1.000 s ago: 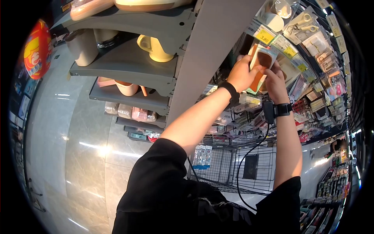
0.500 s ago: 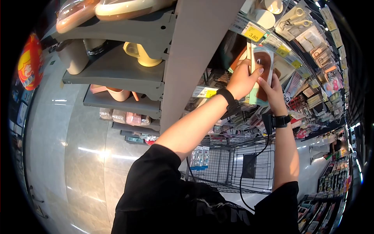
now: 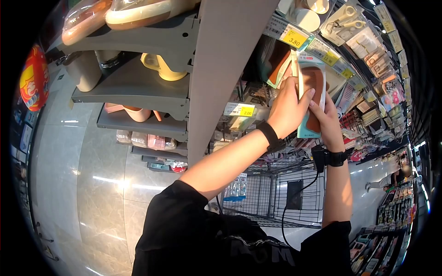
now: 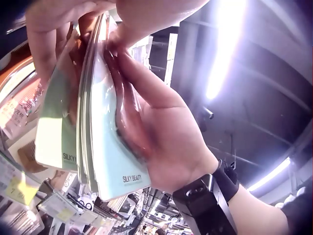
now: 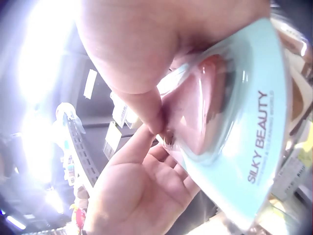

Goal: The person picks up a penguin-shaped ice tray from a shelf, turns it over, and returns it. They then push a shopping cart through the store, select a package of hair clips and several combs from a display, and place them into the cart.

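Both hands hold packaged brown combs on pale green-blue cards in front of the shelf. The front comb pack (image 3: 313, 123) shows its comb face up in the head view. My left hand (image 3: 287, 108) grips the packs at their left side, thumb on the front. On the right side, my right hand (image 3: 330, 125) pinches the front pack with its thumb over the edge. Several cards stand fanned in the left wrist view, the front card (image 4: 115, 166) beside the right palm (image 4: 171, 132). In the right wrist view the card (image 5: 244, 191) reads "SILKY BEAUTY".
A yellow price label (image 3: 294, 38) reads 3.80 above the hands. Hanging packs fill the rack to the right. At left, a shelf (image 3: 133, 87) bears a yellow mug (image 3: 166, 69) and a grey cup. Below the arms stands a wire cart (image 3: 258, 195) with blue-and-white packs.
The comb packs and both hands have moved lower in the head view, and the front pack now shows more of its face. Shelf and labels have shifted left in view.
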`<state>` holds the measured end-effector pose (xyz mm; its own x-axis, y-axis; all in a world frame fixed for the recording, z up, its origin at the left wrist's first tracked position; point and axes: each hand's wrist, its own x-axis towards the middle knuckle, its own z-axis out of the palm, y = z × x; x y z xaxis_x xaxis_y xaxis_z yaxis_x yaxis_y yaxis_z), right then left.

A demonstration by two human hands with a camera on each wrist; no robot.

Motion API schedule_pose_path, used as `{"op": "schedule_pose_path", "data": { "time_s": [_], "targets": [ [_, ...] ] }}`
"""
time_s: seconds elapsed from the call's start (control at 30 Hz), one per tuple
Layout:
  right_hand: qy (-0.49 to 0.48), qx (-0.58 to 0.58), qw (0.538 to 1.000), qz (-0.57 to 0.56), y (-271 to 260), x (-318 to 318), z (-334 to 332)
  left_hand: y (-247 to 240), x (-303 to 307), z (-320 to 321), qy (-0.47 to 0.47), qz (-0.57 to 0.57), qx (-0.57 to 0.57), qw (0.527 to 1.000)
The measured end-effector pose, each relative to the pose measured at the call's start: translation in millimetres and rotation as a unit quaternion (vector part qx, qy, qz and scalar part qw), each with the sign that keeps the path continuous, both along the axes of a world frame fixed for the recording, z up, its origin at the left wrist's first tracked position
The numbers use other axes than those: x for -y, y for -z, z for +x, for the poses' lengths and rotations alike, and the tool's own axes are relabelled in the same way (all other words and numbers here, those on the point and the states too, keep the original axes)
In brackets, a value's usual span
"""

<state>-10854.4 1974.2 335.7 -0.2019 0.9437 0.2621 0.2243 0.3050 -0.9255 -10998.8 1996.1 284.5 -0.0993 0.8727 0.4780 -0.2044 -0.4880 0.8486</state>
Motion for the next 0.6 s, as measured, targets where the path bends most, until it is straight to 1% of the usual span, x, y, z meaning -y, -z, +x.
{"op": "schedule_pose_path", "data": {
  "time_s": [0.03,0.13,0.17,0.2,0.23,0.3,0.33,0.4,0.43,0.6],
  "targets": [
    [0.000,-0.005,1.000,0.000,0,3,-1,-2,5,-1,0.026,-0.013,0.022,0.999],
    [0.004,-0.011,1.000,-0.011,-5,14,-6,-3,13,5,0.050,0.042,0.207,0.976],
    [0.007,-0.008,1.000,-0.022,-8,18,-6,-3,15,3,0.065,0.004,0.195,0.979],
    [0.011,-0.004,0.999,-0.033,-9,21,-7,-1,18,2,0.064,0.010,0.200,0.978],
    [-0.007,-0.022,0.999,-0.031,-10,23,-9,1,22,3,0.063,0.016,0.206,0.976],
    [0.014,-0.018,1.000,-0.006,-13,33,-16,3,19,10,0.062,0.057,0.225,0.971],
    [0.029,-0.021,0.999,-0.006,-11,35,-14,-3,24,5,0.100,0.017,0.228,0.968],
    [0.004,-0.046,0.998,-0.043,-13,41,-15,-12,38,-6,0.145,-0.023,0.213,0.966],
    [-0.008,-0.064,0.997,-0.044,-12,44,-18,-7,37,-3,0.135,-0.003,0.215,0.967],
    [-0.006,-0.055,0.997,-0.045,-10,48,-21,-3,39,-4,0.124,0.015,0.185,0.975]
  ]
}}
